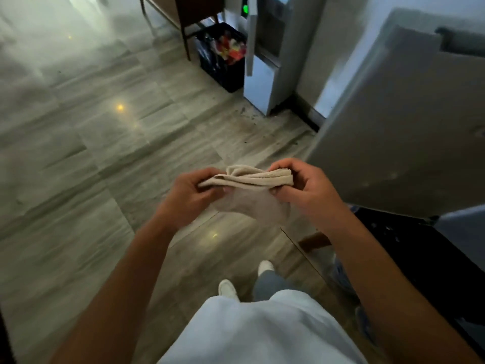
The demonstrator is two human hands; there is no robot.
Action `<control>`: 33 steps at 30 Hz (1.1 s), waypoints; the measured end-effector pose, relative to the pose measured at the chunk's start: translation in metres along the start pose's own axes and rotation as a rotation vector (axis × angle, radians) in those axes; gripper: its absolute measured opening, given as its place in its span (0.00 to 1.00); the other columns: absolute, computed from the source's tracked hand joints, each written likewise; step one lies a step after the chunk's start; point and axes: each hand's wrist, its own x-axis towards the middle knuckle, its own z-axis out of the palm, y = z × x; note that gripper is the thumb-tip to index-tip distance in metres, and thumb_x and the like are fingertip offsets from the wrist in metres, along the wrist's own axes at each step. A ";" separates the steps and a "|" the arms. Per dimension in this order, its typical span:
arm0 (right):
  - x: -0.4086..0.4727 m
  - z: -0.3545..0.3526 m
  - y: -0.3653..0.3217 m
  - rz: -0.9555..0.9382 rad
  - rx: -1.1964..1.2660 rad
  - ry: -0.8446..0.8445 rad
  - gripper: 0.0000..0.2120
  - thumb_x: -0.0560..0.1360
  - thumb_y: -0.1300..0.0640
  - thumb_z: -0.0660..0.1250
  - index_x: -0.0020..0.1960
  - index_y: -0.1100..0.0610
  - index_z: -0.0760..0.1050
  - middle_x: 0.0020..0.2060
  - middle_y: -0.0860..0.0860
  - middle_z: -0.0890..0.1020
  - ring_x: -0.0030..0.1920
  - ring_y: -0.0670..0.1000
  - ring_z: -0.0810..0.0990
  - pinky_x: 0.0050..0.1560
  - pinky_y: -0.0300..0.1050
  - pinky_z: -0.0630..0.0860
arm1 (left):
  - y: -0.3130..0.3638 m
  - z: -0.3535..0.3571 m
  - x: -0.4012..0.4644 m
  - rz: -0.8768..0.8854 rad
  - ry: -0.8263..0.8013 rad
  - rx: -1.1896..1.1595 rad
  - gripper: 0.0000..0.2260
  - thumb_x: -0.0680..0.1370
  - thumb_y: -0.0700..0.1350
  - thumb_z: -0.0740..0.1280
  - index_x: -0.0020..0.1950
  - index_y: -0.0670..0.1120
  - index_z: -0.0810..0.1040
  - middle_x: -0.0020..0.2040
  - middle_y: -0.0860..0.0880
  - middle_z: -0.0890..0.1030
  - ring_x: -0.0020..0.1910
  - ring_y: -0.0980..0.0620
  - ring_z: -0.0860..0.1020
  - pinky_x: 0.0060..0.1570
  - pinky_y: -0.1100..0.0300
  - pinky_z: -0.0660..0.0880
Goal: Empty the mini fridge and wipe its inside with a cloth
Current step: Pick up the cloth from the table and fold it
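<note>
A beige cloth (252, 191) hangs folded between both my hands at mid-frame, above the floor. My left hand (190, 197) pinches its left end and my right hand (301, 187) grips its right, thicker folded end. To the right stands the mini fridge with its grey door (388, 132) swung open toward me. The fridge's inside is hidden behind the door; only a dark patch (430, 261) shows under it.
A black bin (223, 61) full of colourful rubbish stands at the back beside a white appliance (265, 85) with a green light. A wooden furniture leg (185, 35) is left of the bin. Grey wood-look floor (91, 153) stretches to the left. My feet stand below.
</note>
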 end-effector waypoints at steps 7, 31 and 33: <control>0.102 0.040 0.000 -0.014 0.083 -0.075 0.12 0.74 0.69 0.73 0.53 0.57 0.78 0.45 0.49 0.83 0.47 0.47 0.82 0.47 0.38 0.81 | 0.003 -0.093 0.049 0.149 0.172 0.041 0.08 0.74 0.42 0.75 0.48 0.56 0.83 0.50 0.54 0.83 0.50 0.60 0.81 0.51 0.66 0.75; 0.407 0.073 -0.077 -0.284 0.120 0.507 0.13 0.79 0.55 0.70 0.62 0.46 0.79 0.48 0.42 0.81 0.50 0.41 0.80 0.51 0.34 0.78 | 0.022 -0.284 0.368 0.162 0.042 -0.206 0.05 0.77 0.52 0.71 0.51 0.55 0.84 0.47 0.53 0.87 0.47 0.56 0.85 0.44 0.63 0.80; 0.417 0.068 -0.078 -0.279 0.082 0.590 0.15 0.81 0.57 0.68 0.64 0.42 0.79 0.47 0.41 0.81 0.50 0.40 0.80 0.53 0.32 0.77 | 0.021 -0.286 0.396 0.157 -0.050 -0.221 0.08 0.77 0.52 0.72 0.54 0.52 0.82 0.48 0.53 0.86 0.48 0.54 0.84 0.45 0.61 0.79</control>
